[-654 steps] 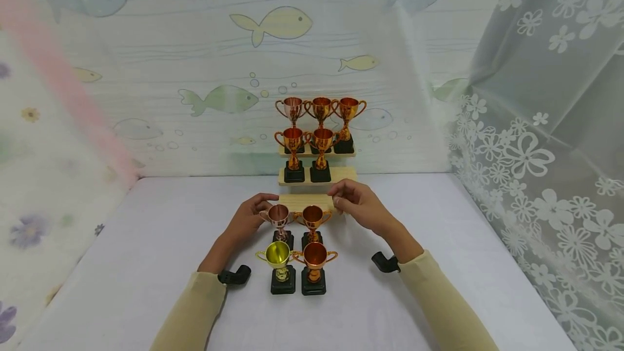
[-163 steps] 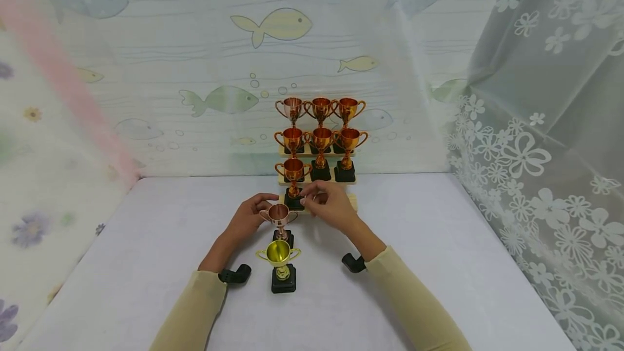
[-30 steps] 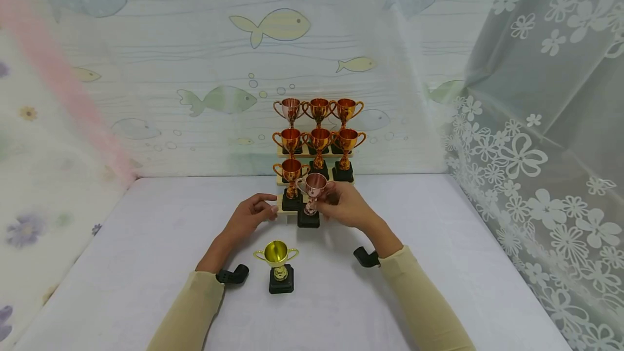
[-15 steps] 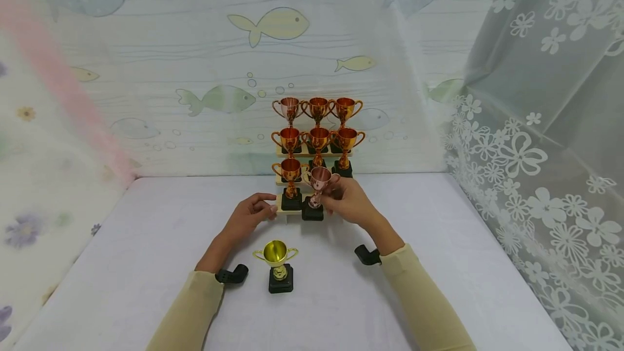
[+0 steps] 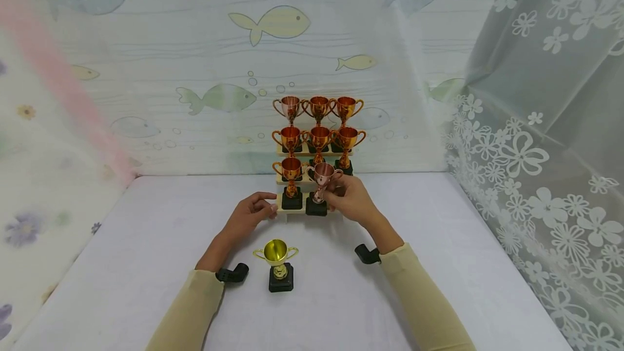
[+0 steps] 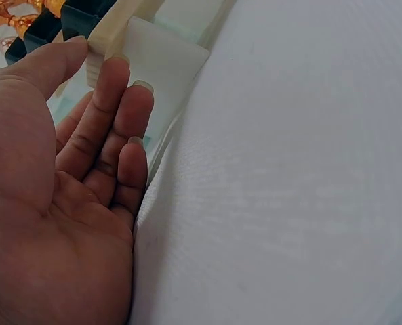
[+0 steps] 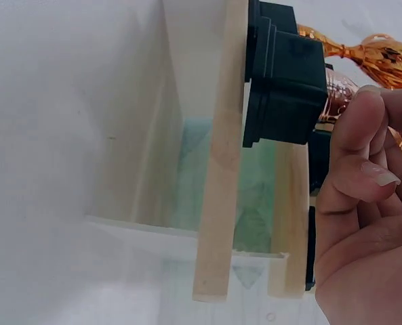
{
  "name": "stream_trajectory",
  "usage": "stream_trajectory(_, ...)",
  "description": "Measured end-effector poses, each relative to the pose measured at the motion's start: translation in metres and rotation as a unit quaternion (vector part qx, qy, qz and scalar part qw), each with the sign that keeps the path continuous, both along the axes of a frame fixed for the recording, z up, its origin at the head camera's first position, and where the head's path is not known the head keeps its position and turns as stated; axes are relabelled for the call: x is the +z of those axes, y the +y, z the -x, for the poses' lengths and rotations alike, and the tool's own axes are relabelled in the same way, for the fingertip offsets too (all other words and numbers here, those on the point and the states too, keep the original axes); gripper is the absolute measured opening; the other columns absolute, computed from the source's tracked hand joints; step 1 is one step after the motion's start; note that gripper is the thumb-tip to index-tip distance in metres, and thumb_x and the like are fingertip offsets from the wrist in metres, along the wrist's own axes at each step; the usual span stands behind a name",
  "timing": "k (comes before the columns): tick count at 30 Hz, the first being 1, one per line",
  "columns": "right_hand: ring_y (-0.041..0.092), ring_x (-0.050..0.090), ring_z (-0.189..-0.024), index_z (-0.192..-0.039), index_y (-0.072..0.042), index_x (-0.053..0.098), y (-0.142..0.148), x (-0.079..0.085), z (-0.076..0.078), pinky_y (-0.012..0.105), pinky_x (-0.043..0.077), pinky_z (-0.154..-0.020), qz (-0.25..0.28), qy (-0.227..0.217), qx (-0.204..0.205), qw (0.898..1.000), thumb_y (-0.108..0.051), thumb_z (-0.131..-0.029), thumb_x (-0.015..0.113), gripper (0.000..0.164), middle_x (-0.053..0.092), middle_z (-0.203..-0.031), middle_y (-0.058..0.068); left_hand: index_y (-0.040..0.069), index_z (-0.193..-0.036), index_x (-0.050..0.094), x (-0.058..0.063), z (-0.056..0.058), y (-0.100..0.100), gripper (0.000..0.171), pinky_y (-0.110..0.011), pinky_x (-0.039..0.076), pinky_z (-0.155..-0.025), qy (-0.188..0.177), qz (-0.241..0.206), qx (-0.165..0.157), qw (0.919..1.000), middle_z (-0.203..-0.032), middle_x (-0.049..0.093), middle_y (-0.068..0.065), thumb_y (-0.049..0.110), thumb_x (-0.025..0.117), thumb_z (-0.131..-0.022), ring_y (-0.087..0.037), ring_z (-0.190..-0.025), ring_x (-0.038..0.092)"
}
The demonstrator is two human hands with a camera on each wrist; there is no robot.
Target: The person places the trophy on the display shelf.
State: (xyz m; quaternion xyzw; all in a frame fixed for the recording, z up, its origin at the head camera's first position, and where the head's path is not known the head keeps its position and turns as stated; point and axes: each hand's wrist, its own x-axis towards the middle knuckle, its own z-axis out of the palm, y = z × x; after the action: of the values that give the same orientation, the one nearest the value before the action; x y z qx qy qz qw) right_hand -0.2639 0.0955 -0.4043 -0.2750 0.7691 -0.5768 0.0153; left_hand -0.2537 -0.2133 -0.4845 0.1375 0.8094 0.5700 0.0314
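A rose-copper trophy cup with a black base stands at the lowest step of the wooden tiered stand, right of an orange-copper trophy. My right hand pinches its stem from the right. In the right wrist view the black base is right at the step's board, with thumb and fingers at the copper stem. My left hand holds the left end of that lowest step; thumb and fingertips meet the board's corner in the left wrist view. A gold trophy stands upright on the table in front.
Three copper-coloured trophies stand on the top step, such as the right one, and three more on the middle step. A white cloth covers the table. A fish-print curtain hangs close behind the stand.
Copper trophies have gone from the table onto the middle and lowest steps. Within the last second, my right hand has moved the rose-copper trophy up and right to the lowest step; my left hand stays put.
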Motion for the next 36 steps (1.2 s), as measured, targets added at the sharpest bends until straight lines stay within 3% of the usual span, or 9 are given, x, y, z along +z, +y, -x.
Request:
stream_trajectory(5, 0.047, 0.059, -0.062, -0.099, 0.002, 0.067, -0.001, -0.005, 0.004, 0.036, 0.049, -0.053, 0.007, -0.011, -0.012, 1.000, -0.005, -0.093, 0.067, 0.009, 0.066, -0.083, 0.026, 0.020, -0.131, 0.059, 0.000, 0.000, 0.001, 0.036, -0.035, 0.052, -0.084, -0.002, 0.003, 0.006, 1.0000, -0.095, 0.073, -0.007, 0.033, 0.064, -0.098, -0.022, -0.093, 0.068)
stream_trajectory(9, 0.047, 0.058, -0.060, -0.099, 0.009, 0.065, -0.004, 0.000, 0.001, 0.028, 0.048, -0.052, 0.014, -0.006, -0.018, 1.000, -0.001, -0.093, 0.065, 0.011, 0.064, -0.081, 0.028, 0.021, -0.131, 0.060, -0.001, 0.001, 0.001, 0.036, -0.034, 0.052, -0.084, -0.002, 0.006, 0.012, 0.9999, -0.095, 0.073, -0.006, 0.033, 0.065, -0.097, -0.021, -0.092, 0.068)
stream_trajectory(15, 0.051, 0.057, -0.062, -0.098, 0.014, 0.063, -0.007, 0.016, -0.010, 0.026, 0.046, -0.050, 0.007, 0.003, -0.027, 1.000, 0.005, -0.092, 0.062, 0.011, 0.061, -0.081, 0.028, 0.020, -0.130, 0.060, -0.001, 0.002, 0.001, 0.035, -0.035, 0.052, -0.083, 0.002, 0.005, 0.011, 0.9999, -0.093, 0.072, -0.006, 0.032, 0.065, -0.097, -0.022, -0.091, 0.068)
stream_trajectory(24, 0.047, 0.058, -0.059, -0.102, 0.005, 0.067, -0.006, -0.009, 0.006, 0.026, 0.045, -0.048, 0.015, 0.003, -0.058, 0.998, -0.002, -0.092, 0.067, 0.012, 0.062, -0.085, 0.019, 0.017, -0.131, 0.060, -0.002, 0.003, 0.001, 0.036, -0.034, 0.053, -0.081, 0.008, 0.001, 0.006, 1.0000, -0.093, 0.072, -0.007, 0.029, 0.065, -0.098, -0.022, -0.090, 0.068)
stream_trajectory(31, 0.033, 0.059, -0.055, -0.103, -0.003, 0.070, -0.007, -0.015, 0.011, 0.028, 0.047, -0.048, 0.024, 0.006, -0.065, 0.998, -0.007, -0.092, 0.068, 0.012, 0.064, -0.082, 0.011, 0.016, -0.132, 0.060, -0.001, 0.003, 0.001, 0.038, -0.032, 0.052, -0.082, 0.003, 0.004, 0.011, 0.9999, -0.094, 0.073, -0.006, 0.031, 0.065, -0.097, -0.021, -0.090, 0.068)
stream_trajectory(36, 0.030, 0.059, -0.054, -0.102, -0.004, 0.070, -0.008, -0.017, 0.013, 0.028, 0.046, -0.046, 0.026, 0.008, -0.072, 0.997, -0.007, -0.092, 0.068, 0.010, 0.064, -0.080, 0.011, 0.016, -0.132, 0.059, -0.002, 0.005, 0.001, 0.039, -0.032, 0.052, -0.082, 0.006, 0.007, 0.010, 0.9999, -0.093, 0.073, -0.006, 0.032, 0.066, -0.097, -0.020, -0.090, 0.068)
